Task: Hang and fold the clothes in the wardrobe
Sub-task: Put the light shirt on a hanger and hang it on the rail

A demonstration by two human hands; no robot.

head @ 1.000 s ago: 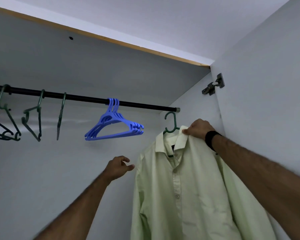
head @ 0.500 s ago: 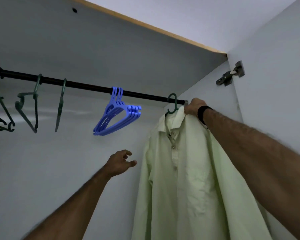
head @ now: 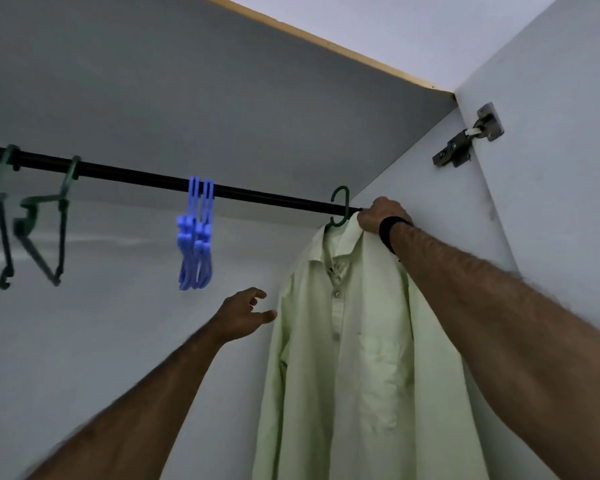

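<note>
Pale green shirt [head: 360,358] is hanging on a dark green hanger [head: 340,206] at the far right end of the black wardrobe rail [head: 135,176], close to the side panel. The hanger's hook appears to be over the rail; whether it is fully seated, we cannot tell.

We are gripping the shirt's shoulder and the hanger end under it with our right hand [head: 381,214], fingers curled and clamped on the fabric just beside the rail end. Our left hand [head: 244,313] is reaching toward the shirt's near sleeve edge, fingers loosely spread, thumb tip close to the cloth, holding nothing.

Notes for doing this step well, as we are judging it:
- Be confirming the hook sits right over the rail before easing the right hand's grip.
- Be using the left hand to steady and straighten the front so the collar lies centred.
- Risk: the shoulder slipping off the hanger end on release.

Blue hangers [head: 196,237] and empty green hangers [head: 42,220] are hanging further left, well apart from the shirt.
</note>
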